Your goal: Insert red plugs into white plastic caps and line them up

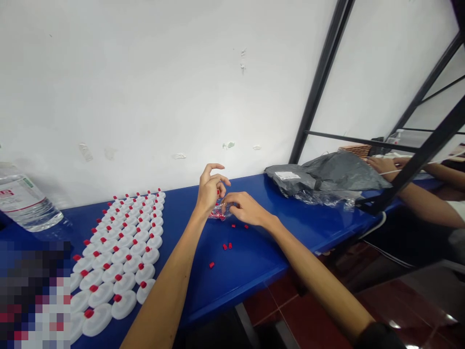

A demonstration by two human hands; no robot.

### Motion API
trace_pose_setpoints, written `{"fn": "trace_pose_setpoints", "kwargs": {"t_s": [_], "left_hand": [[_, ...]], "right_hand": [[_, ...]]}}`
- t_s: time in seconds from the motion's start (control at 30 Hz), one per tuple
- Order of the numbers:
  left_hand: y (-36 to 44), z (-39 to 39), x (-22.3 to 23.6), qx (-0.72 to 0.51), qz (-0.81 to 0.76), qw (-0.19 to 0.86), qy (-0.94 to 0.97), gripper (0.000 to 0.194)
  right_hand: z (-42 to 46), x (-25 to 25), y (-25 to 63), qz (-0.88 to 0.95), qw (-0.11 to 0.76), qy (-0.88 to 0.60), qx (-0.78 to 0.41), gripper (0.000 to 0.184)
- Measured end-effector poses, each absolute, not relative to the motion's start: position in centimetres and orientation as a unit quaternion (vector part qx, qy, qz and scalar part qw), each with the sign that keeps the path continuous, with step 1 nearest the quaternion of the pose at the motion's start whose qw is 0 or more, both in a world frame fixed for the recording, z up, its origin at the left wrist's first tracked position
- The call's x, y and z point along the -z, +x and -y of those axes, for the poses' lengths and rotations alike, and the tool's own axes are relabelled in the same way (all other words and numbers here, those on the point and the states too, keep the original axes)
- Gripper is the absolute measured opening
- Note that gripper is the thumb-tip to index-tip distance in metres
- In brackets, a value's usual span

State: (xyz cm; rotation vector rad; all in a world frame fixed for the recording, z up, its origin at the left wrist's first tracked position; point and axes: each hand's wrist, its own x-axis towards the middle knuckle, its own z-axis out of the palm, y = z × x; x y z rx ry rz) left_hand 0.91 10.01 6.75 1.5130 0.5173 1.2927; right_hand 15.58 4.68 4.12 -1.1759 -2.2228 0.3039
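Note:
My left hand (209, 193) is raised over the blue table, index finger lifted and the other fingers curled. A small red cap (218, 193) shows at those curled fingers. Just below lies a clear plastic bag (225, 212) holding several red caps. My right hand (249, 207) reaches in from the right, its bent fingers closed at the bag's edge; the fingertips are partly hidden. Several loose red caps (230, 245) are scattered on the table in front of the hands. To the left, white discs (96, 320) with red caps on top stand in close rows.
A large water bottle (27, 201) is at the far left. Grey plastic packages (327, 172) lie at the table's right end, beside a black metal frame (319, 72). A white wall stands behind. Another person's arm (428, 201) is at the far right.

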Motion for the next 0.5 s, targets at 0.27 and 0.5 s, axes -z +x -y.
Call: {"fn": "trace_pose_setpoints", "kwargs": {"t_s": [0.27,0.5], "left_hand": [[0.87,-9.86,-6.90,-0.534,-0.202,0.533,0.624,0.032],[0.89,-9.94,-6.76,-0.534,-0.202,0.537,0.621,0.021]], "right_hand": [[-4.61,-4.15,15.54,0.839,0.303,-0.438,-0.112,0.032],[-4.46,-4.36,15.56,0.839,0.298,-0.442,-0.111,0.031]]}}
